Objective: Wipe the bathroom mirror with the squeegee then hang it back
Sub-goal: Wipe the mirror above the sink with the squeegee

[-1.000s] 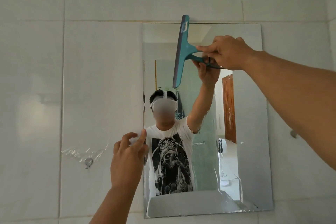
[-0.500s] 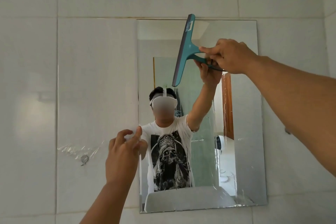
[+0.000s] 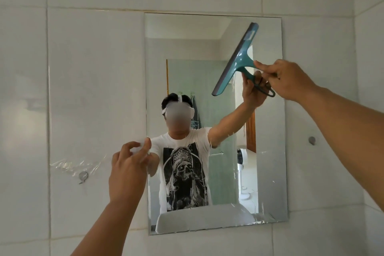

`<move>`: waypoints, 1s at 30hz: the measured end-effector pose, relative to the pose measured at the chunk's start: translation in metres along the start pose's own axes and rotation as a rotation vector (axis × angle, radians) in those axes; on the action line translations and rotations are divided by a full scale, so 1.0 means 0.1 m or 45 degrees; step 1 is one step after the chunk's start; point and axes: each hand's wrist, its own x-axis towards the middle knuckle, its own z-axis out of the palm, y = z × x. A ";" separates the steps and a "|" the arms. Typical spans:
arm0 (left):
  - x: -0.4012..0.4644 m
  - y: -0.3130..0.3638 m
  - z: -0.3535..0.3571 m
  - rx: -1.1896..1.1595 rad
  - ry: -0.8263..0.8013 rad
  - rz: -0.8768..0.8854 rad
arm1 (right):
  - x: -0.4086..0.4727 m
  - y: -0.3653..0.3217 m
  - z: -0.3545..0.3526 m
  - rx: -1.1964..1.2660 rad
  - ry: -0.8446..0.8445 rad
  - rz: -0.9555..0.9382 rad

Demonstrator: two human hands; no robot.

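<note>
right hand (image 3: 291,80) is gripping the squeegee (image 3: 239,59) by its handle, fingers (image 3: 262,67) clenched round the stem just below the blade. blade is sitting tilted, top end toward the upper right corner of the mirror (image 3: 178,48), lower end pointing down-left. blade edge appears to be against or v. close to the glass; contact cannot be confirmed from this view. a dark loop at the handle end is showing under the hand, prob. for hanging.

left hand (image 3: 128,166) is raised at the mirror's left edge, fingers pinching a small pale item, poss. a tissue or cloth; id unclear. likely there to steady the glass or catch drips, judged only.

streaks and droplets are showing along the lower right of the mirror and near the bottom edge, so wiping is judged not yet complete. upper left area is looking clearer.

two wall fittings noted: a hook (image 3: 83,176) left of the mirror w/ clear film around it, and a peg (image 3: 311,140) on the right tile. which one takes the squeegee cannot be told.

tilt of the blade is prob. set so water runs off one end. risk: loose wrist angle leaving streaks at the right edge.
</note>
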 end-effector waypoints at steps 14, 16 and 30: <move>0.00 0.06 -0.04 -0.012 0.001 0.005 | -0.83 -0.23 0.53 0.387 0.203 0.497; -0.01 0.08 -0.04 -0.016 0.002 -0.002 | -0.89 -0.36 0.61 0.447 0.227 0.580; -0.04 0.20 -0.18 -0.056 -0.015 -0.032 | -0.99 -1.55 0.93 0.738 0.320 0.931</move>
